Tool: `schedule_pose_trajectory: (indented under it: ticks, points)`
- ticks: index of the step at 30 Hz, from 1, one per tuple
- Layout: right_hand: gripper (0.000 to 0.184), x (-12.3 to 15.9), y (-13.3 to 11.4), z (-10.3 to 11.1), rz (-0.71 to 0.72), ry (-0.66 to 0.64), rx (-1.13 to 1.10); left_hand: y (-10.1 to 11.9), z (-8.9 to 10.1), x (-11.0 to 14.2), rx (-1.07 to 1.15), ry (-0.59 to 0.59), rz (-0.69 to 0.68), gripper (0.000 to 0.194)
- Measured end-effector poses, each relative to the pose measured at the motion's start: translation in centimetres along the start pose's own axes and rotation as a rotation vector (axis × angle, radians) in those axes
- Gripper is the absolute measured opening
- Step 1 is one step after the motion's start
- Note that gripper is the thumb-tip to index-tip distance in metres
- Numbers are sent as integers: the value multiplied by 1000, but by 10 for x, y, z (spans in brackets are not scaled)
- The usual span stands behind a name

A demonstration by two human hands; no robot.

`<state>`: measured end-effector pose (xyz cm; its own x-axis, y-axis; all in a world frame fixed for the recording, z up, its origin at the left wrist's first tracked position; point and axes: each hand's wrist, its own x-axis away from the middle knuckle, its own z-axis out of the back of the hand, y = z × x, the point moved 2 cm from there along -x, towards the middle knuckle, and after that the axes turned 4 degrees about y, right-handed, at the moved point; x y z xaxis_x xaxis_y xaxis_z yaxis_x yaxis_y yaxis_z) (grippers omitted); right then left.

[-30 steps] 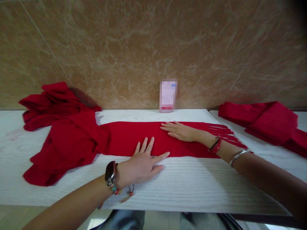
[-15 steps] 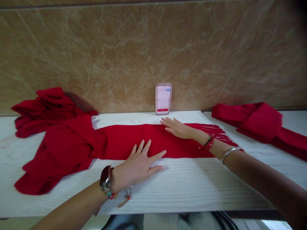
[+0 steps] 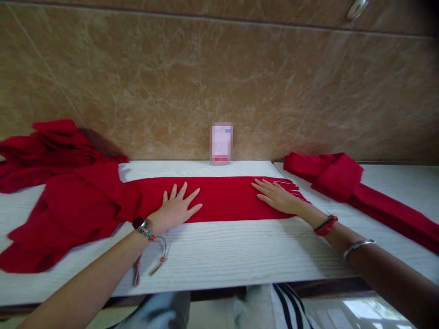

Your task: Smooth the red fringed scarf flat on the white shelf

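Note:
A red scarf (image 3: pixel 222 198) lies as a flat strip across the white table, its fringed end on the right. On its left part rests my left hand (image 3: pixel 176 208), palm down with fingers spread, a ring on one finger. My right hand (image 3: pixel 274 195) lies flat near the fringe, fingers stretched out toward the left. The strip runs on at the left into a loose, crumpled heap of red cloth (image 3: pixel 78 201), where the folds hide how the pieces join.
Against the brown marbled wall (image 3: pixel 171 91) leans a phone (image 3: pixel 221 144) with a blurred screen. Another length of red cloth (image 3: pixel 343 178), folded over itself, lies on the right. The front edge of the white table (image 3: pixel 219 260) is just before my legs.
My hands have moved apart along the scarf, the right one toward the fringe and the left one further left. The whole view has also shifted a little.

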<state>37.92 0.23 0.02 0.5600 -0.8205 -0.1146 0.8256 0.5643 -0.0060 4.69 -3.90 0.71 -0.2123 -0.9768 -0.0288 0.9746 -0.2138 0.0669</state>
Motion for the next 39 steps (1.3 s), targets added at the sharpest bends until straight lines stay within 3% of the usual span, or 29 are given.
schedule_pose_trajectory:
  ticks: [4, 8, 11, 13, 17, 21, 24, 27, 30, 33, 35, 39]
  points:
    - [52, -6, -15, 8, 25, 54, 7, 4, 5, 2, 15, -8, -16, 59]
    - [53, -41, -71, 22, 130, 163, -42, 4, 14, 4, 26, 79, -32, 57]
    - [55, -70, -110, 22, 226, 143, -58, -5, 19, 2, 20, 154, 50, 57]
    - [56, -83, -123, 15, 249, 110, -66, -13, 17, 1, 17, 108, 100, 57]
    - [55, -90, -126, -1, 230, 32, -75, -22, 7, -3, 32, -35, 121, 58]
    - [55, -87, -121, -6, 223, 20, -79, -23, 7, -3, 16, -21, 98, 59]
    - [55, -87, -120, -7, 237, 58, -86, -31, 26, 1, -42, 38, 108, 56]
    - [55, -87, -120, -10, 245, 94, -76, -58, 55, 13, -169, 233, 232, 53]
    - [54, -87, -120, -12, 244, 118, -67, -103, 73, 34, -257, 380, 412, 52]
    - [54, -84, -115, -14, 249, 139, -86, -152, 65, 60, -205, 405, 607, 58]
    - [53, -80, -109, -15, 253, 137, -99, -178, 51, 74, -101, 334, 687, 64]
    - [54, -69, -93, -17, 258, 99, -131, -201, 33, 88, 7, 370, 564, 65]
